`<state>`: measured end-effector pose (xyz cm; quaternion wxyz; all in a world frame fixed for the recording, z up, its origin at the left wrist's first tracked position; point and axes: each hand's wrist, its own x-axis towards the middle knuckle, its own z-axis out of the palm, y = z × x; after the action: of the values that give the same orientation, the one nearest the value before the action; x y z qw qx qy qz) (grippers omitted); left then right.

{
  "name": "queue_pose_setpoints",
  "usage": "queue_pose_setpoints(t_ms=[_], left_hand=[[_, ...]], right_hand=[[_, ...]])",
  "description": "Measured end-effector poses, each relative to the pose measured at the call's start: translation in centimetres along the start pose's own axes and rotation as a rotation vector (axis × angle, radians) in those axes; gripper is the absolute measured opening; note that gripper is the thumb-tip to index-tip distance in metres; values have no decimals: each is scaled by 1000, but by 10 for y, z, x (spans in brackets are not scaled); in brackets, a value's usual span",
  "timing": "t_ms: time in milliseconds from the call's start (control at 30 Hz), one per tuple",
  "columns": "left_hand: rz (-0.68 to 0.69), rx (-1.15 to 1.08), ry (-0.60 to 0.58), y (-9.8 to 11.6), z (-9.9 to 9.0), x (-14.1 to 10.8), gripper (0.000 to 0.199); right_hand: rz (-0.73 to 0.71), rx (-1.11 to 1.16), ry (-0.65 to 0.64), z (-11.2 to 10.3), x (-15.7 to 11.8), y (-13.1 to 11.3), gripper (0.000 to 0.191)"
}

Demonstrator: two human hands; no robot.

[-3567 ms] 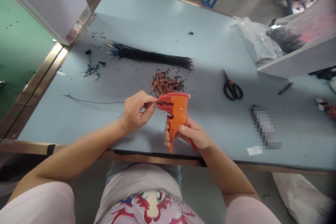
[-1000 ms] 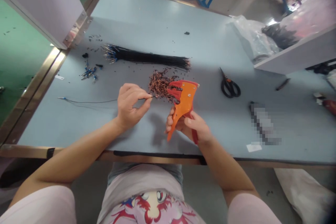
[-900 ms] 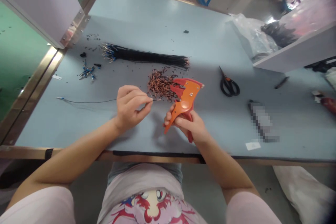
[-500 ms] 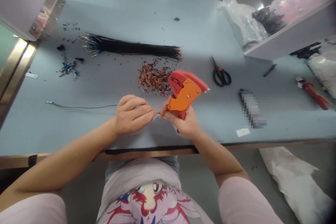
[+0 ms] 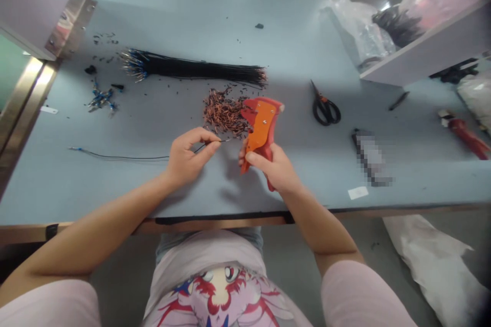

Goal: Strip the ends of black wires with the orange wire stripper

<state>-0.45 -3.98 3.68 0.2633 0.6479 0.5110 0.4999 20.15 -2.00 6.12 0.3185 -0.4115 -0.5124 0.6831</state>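
1. The left hand (image 5: pixel 187 158), on the near side of the pile of wire offcuts (image 5: pixel 221 112), pinches a black wire (image 5: pixel 126 157) near its bare tip.
2. The right hand (image 5: pixel 282 166), near and right of the pile, grips an orange-and-red wire stripper (image 5: pixel 261 123), apart from the wire.
3. Beyond the pile lies a bundle of black wires (image 5: pixel 203 69); right of the pile, black-handled scissors (image 5: pixel 325 110).

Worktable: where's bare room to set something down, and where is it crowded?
Bare: between the orange tool and scissors; between the held wire and left forearm. Crowded: around the coppery scraps, in front of the black bundle.
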Motion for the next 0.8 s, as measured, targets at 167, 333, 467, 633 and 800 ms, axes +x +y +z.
queue_pose_setpoints(t_ms=[167, 333, 467, 633, 800], left_hand=[[-73, -70, 84, -6, -1, 2, 8], [-15, -149, 145, -4, -2, 5, 8], [-30, -148, 175, -4, -1, 5, 5], [-53, -139, 211, -5, -1, 4, 3], [-36, -178, 162, -3, -2, 3, 5]], right_hand=[[114, 70, -170, 5, -4, 0, 38], [238, 152, -284, 4, -6, -2, 43], [257, 184, -356, 5, -7, -3, 41], [241, 233, -408, 6, -8, -4, 37], [229, 253, -442, 4, -8, -1, 35]])
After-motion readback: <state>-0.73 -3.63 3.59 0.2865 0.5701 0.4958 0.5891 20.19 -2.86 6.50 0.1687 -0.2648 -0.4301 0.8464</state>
